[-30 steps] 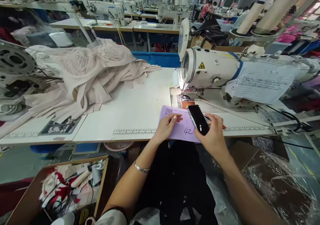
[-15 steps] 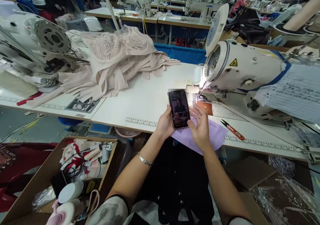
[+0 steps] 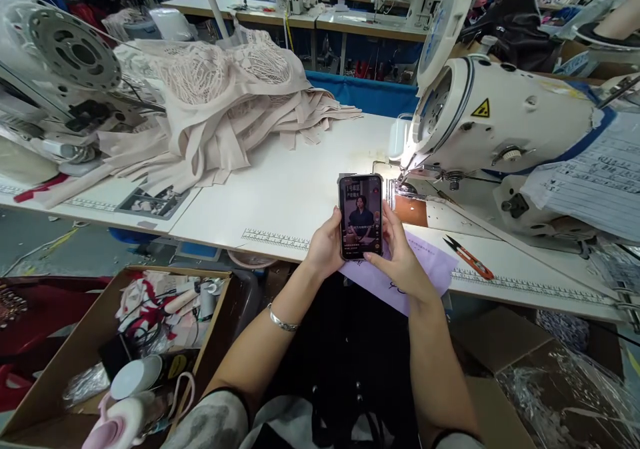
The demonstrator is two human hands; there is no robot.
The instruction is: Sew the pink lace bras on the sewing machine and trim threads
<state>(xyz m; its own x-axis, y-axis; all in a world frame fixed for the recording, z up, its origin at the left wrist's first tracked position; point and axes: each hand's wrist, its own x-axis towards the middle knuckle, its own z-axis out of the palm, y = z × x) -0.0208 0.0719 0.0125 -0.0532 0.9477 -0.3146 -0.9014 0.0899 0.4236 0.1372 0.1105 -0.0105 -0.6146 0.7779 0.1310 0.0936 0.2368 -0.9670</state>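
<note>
Phone [image 3: 361, 217]: held near the sewing machine [image 3: 520, 112], front-left
Left hand [image 3: 324, 246]: clasped around its left edge
Right hand [image 3: 401, 256]: clasped around its right edge
Purple sheet [image 3: 433, 252], snips [image 3: 469, 258]: laid before the sewing machine

Had bras [image 3: 215, 96] heaped left on the sewing table [image 3: 280, 189], behind a ruler strip [image 3: 275, 238]; had the paper sheet [image 3: 434, 262] partly behind the smartphone [image 3: 360, 216], thread snips [image 3: 470, 258] to its right; had fabric scraps [image 3: 143, 306] in the cardboard box [image 3: 55, 362], lower left.

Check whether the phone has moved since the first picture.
Yes, the phone has moved left, from the near right of the orange patch to its left.
</note>
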